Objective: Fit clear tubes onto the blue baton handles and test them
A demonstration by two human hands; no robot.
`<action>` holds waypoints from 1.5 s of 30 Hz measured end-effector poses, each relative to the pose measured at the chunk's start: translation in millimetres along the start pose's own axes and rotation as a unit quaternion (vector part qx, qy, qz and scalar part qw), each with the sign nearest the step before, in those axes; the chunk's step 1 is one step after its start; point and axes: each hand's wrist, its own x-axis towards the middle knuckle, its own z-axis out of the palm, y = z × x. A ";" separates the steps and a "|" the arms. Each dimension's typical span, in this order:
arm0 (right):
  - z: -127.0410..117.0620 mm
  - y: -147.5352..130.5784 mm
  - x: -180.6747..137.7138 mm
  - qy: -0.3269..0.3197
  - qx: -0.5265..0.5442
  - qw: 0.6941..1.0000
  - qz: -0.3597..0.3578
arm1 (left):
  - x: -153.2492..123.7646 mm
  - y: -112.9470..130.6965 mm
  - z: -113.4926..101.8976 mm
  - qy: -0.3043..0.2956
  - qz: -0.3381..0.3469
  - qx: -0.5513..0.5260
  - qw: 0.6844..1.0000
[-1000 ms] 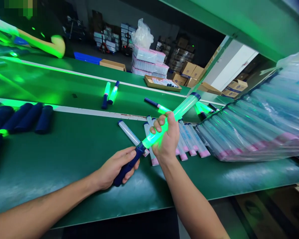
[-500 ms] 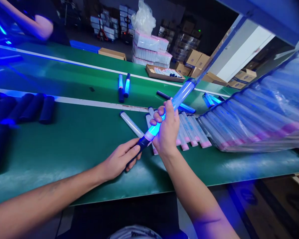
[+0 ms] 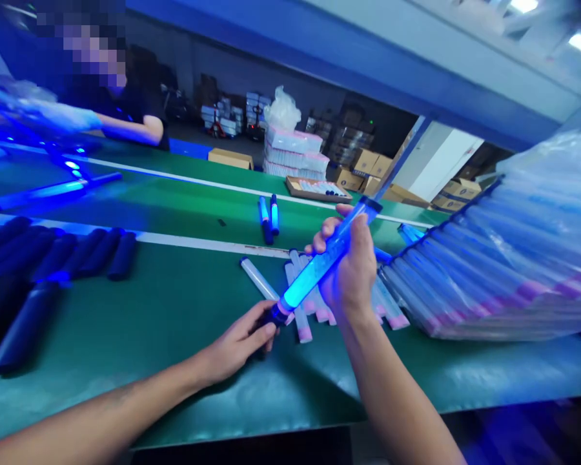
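Note:
I hold a light wand [image 3: 314,274] that glows blue, slanted up to the right over the green bench [image 3: 150,316]. My left hand [image 3: 244,339] is closed round its dark blue handle at the low end. My right hand [image 3: 351,261] is wrapped round the clear tube further up, near its capped tip. Under the wand lie several unlit clear tubes with pink ends [image 3: 303,320], loose on the bench.
A big plastic-wrapped stack of tubes [image 3: 503,258] fills the right side. Dark blue handles [image 3: 77,255] lie in a row at left. Lit wands [image 3: 270,216] rest on the conveyor belt. Another person's arm [image 3: 126,129] works at far left. Cardboard boxes [image 3: 368,161] stand behind.
The wand's glow went from green to blue. My right hand slid up the tube toward the tip. The view tilted up, and the person at the far left came into sight.

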 end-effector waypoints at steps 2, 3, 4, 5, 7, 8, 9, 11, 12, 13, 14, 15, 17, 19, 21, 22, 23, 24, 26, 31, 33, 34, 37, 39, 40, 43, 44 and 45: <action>13.2 -12.5 0.0 -0.057 -0.004 0.998 -0.029 | 2.5 10.9 1.1 -0.026 0.031 -0.006 0.999; 20.2 -15.0 -2.6 -0.087 -0.004 0.996 -0.029 | 4.2 16.7 3.1 -0.036 0.055 -0.017 0.998; 26.7 -15.3 -6.5 -0.110 -0.005 0.994 -0.026 | 6.0 21.9 5.8 -0.042 0.080 -0.029 0.995; 32.2 -13.9 -11.0 -0.122 -0.008 0.992 -0.024 | 7.8 25.7 8.7 -0.042 0.102 -0.040 0.993; 39.4 -9.3 -20.3 -0.129 -0.019 0.991 -0.025 | 10.7 28.3 13.1 -0.030 0.125 -0.054 0.990; 41.0 -7.2 -24.3 -0.128 -0.025 0.991 -0.025 | 11.5 26.9 14.1 -0.022 0.128 -0.060 0.990; 41.5 -5.7 -27.8 -0.128 -0.032 0.991 -0.023 | 11.7 24.3 14.2 -0.016 0.129 -0.064 0.989; 40.4 -4.7 -33.2 -0.134 -0.042 0.990 -0.015 | 10.2 17.1 12.8 -0.008 0.125 -0.067 0.990; 39.2 -4.7 -35.1 -0.136 -0.045 0.990 -0.013 | 8.8 13.5 12.0 -0.007 0.120 -0.065 0.991; 37.7 -4.8 -36.4 -0.135 -0.048 0.990 -0.013 | 7.3 10.4 11.8 -0.008 0.114 -0.060 0.992; 35.7 -4.6 -36.9 -0.135 -0.049 0.990 -0.014 | 6.0 8.0 12.4 -0.012 0.106 -0.055 0.993; 32.8 -3.9 -36.3 -0.135 -0.048 0.989 -0.016 | 5.1 6.5 13.9 -0.015 0.100 -0.050 0.994; 22.3 -0.1 -30.8 -0.133 -0.048 0.990 -0.022 | 7.2 6.6 18.1 -0.016 0.095 -0.046 0.994; 3.3 7.6 -19.2 -0.130 -0.089 0.987 -0.024 | 18.7 11.3 18.3 0.001 0.086 -0.041 0.995; -23.5 18.3 -4.7 -0.115 -0.219 0.968 -0.028 | 42.7 21.7 7.0 0.059 0.064 0.000 0.996; -38.0 24.1 1.7 -0.114 -0.319 0.941 -0.025 | 58.9 28.8 -4.2 0.102 0.045 0.049 0.992; -51.9 29.7 6.7 -0.122 -0.432 0.894 -0.014 | 76.4 36.8 -18.8 0.151 0.029 0.103 0.983; -64.1 34.8 9.7 -0.141 -0.548 0.824 0.005 | 93.7 45.1 -35.7 0.202 0.010 0.184 0.962; -80.9 43.1 8.9 -0.195 -0.728 0.655 0.057 | 121.1 59.5 -70.2 0.252 -0.001 0.261 0.932; -82.9 58.8 -13.6 -0.250 -0.812 0.515 0.112 | 116.7 53.5 -96.6 0.216 0.020 0.412 0.885; -78.3 64.1 -19.7 -0.254 -0.810 0.516 0.118 | 99.6 36.5 -80.7 0.150 0.019 0.451 0.879; -76.6 66.2 -21.5 -0.256 -0.807 0.518 0.122 | 92.9 27.7 -70.5 0.126 0.013 0.464 0.877; -76.2 70.5 -23.4 -0.254 -0.801 0.524 0.136 | 91.0 6.2 -42.3 0.117 -0.020 0.484 0.867; -80.5 72.3 -21.7 -0.240 -0.786 0.551 0.149 | 102.4 -2.1 -30.5 0.138 -0.043 0.480 0.865; -83.9 73.0 -19.9 -0.231 -0.771 0.572 0.158 | 108.7 -4.6 -26.5 0.145 -0.049 0.474 0.867; -97.9 73.4 -12.2 -0.200 -0.715 0.647 0.174 | 118.3 -7.7 -17.1 0.152 -0.041 0.457 0.876; -103.1 72.7 -9.7 -0.191 -0.699 0.667 0.176 | 116.9 -7.0 -15.4 0.149 -0.035 0.456 0.877; -108.1 71.8 -7.4 -0.185 -0.686 0.681 0.178 | 113.3 -4.9 -15.8 0.147 -0.032 0.460 0.875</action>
